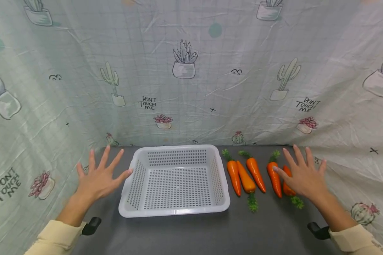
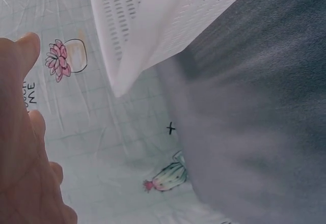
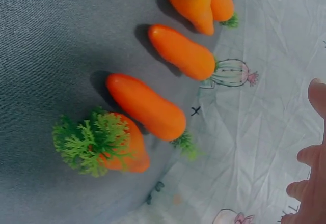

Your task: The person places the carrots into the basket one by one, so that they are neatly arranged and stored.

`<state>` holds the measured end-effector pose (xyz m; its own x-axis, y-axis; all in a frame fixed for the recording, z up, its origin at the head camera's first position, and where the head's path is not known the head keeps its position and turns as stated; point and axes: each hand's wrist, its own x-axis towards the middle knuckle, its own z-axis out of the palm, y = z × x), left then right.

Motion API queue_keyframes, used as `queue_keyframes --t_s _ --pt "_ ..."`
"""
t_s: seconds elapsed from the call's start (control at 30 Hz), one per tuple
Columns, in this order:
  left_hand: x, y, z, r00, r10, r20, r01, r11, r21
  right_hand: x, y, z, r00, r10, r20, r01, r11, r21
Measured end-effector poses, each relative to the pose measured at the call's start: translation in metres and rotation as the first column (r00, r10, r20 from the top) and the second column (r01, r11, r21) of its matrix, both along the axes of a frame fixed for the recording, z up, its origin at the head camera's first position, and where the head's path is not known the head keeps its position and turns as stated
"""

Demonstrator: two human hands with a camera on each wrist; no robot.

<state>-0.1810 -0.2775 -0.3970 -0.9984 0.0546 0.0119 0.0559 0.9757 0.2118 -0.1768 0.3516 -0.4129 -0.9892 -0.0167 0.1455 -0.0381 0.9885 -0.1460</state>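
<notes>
My left hand (image 1: 99, 179) is held with fingers spread beside the left wall of a white perforated plastic basket (image 1: 175, 213), its thumb tip overlapping the rim in the head view. Nothing is in that hand. On the other side, my right hand (image 1: 306, 177) also spreads its fingers, holding nothing. It hovers over the rightmost carrot (image 1: 287, 186), partly hiding it, and its thumb overlaps the neighbouring carrot (image 1: 274, 179). Three more orange carrots with green tops lie between there and the basket, among them a carrot (image 1: 256, 173) and a paler one (image 1: 246, 179) with its leaves toward me.
A dark grey tabletop (image 1: 185, 233) carries the basket and carrots. Pale cloth (image 1: 210, 88) printed with cacti hangs behind and along both sides. Black straps (image 1: 91, 226) show at the wrists by the cream sleeves (image 1: 55, 235).
</notes>
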Motion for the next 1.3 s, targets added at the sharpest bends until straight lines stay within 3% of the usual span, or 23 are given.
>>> queue_keyframes --t_s 1.3 --pt "0.003 -0.004 -0.049 1.0 -0.007 0.017 0.007 1.0 0.018 0.004 0.021 -0.05 0.998 -0.047 0.029 0.049 0.997 -0.065"
